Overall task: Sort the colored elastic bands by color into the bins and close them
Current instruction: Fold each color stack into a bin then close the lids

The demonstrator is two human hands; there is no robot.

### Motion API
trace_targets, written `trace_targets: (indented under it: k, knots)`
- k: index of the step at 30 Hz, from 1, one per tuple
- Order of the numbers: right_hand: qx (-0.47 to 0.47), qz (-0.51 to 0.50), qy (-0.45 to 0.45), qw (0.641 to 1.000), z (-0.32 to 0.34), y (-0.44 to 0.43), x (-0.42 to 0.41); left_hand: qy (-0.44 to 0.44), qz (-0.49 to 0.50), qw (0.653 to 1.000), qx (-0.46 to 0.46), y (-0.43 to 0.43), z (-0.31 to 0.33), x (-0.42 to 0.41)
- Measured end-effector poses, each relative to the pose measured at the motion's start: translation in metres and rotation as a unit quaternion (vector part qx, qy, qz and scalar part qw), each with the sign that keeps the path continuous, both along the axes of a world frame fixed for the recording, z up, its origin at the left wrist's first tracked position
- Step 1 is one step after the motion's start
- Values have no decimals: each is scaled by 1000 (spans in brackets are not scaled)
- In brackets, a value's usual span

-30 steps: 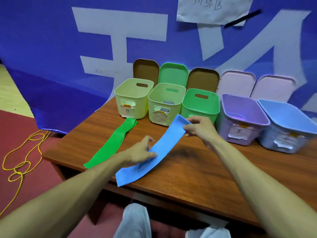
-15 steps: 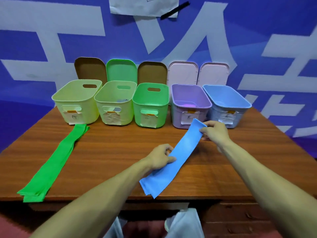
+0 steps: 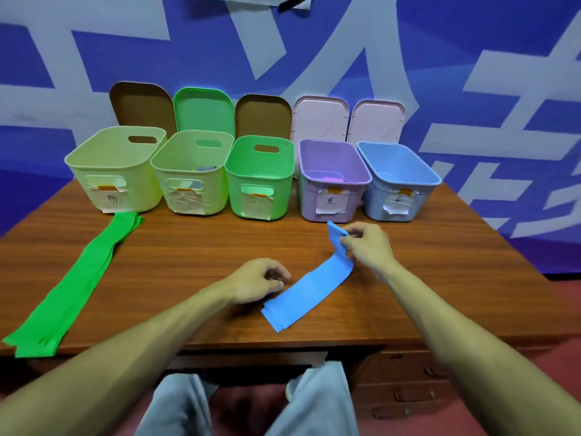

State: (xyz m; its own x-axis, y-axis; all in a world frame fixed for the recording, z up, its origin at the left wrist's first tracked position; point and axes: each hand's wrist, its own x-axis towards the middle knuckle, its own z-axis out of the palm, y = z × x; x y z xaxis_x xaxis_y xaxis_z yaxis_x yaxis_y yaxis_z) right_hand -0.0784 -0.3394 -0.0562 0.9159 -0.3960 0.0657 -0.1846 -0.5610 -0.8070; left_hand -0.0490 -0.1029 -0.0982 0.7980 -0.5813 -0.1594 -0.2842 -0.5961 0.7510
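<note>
While the right hand [image 3: 367, 247] pinches the far end of the blue band [image 3: 309, 292] and lifts it clear of the counter [image 3: 188, 247], we see the rest of the strip lying flat, running diagonally back toward the counter's near edge. The left hand [image 3: 256, 280] sits just beside the band's left edge with its fingers loosely curled around nothing; whether a fingertip brushes the edge, we cannot tell. The two hands are apart, one at each side of the strip. The raised end bends sharply where it leaves the wood, so we judge it thin, soft and very light, with no stiffness to hold a shape. At the near end we make out more than one edge, so it looks doubled or layered, and layers may slide apart. We'd say the best hold is a pinch across the full width at the end, or a gather at the middle so both halves hang together. The blue bin [image 3: 421, 199] stands open right behind the right hand, with the purple bin [image 3: 309, 202] next to it. The green band [image 3: 75, 278] stretches along the left side of the counter, untouched.
</note>
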Motion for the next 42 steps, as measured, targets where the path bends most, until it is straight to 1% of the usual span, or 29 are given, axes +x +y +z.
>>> trace_targets:
  k: [4, 7, 9, 12, 14, 16, 20, 22, 24, 26, 27, 28, 31, 33, 36, 38, 39, 40, 42]
  knots:
    - [-84, 78, -22, 993, -1, 21, -21, -2, -16, 1000, -9, 22, -6, -13]
    - [-127, 145, -50, 980, -5, 41, -41, 0, 30, 999, -45, 31, -11, -16]
    - [-155, 191, -49, 968, -11, 53, -51, 21, 70, 994, -80, 36, -12, -18]
    - [-217, 232, -3, 948, -30, 70, -60, 36, 95, 990, -100, 42, -15, -23]
    - [-273, 260, 52, 925, -40, 80, -67, 34, 96, 990, -102, 44, -16, -26]
    - [-306, 287, 81, 904, -44, 85, -71, 40, 92, 990, -95, 46, -17, -27]
    - [-247, 325, 114, 906, -32, 75, -72, 21, 84, 994, -62, 35, -13, -26]
    - [-216, 315, 106, 918, -27, 63, -70, 1, 89, 995, -42, 22, -9, -25]
    - [-203, 249, 63, 945, -25, 48, -65, -8, 89, 996, -26, 8, -7, -22]
    - [-181, 158, 30, 970, -28, 31, -58, 6, 84, 996, -9, -4, -7, -22]
    - [-162, 118, 37, 979, -31, 23, -54, 14, 76, 997, 5, -9, -7, -22]
    - [-147, 89, 64, 983, -35, 17, -50, 14, 66, 997, 29, -13, -8, -22]
    - [-121, 76, 164, 976, -50, 11, -39, -1, 57, 995, 81, -22, -9, -22]
    - [-107, 75, 185, 974, -55, 17, -33, -10, 53, 994, 94, -24, -6, -22]
    - [-63, 63, 184, 979, -50, 23, -26, -12, 29, 993, 110, -20, -2, -22]
    - [-11, 66, 160, 985, -43, 26, -24, -5, 15, 994, 112, -16, 0, -22]
    - [37, 75, 141, 987, -39, 28, -26, -10, 4, 994, 112, -15, 2, -22]
    - [105, 89, 120, 983, -34, 30, -29, -21, -9, 994, 106, -14, 2, -20]
    - [252, 124, 75, 957, -21, 31, -37, -33, -17, 998, 50, -14, 6, -19]
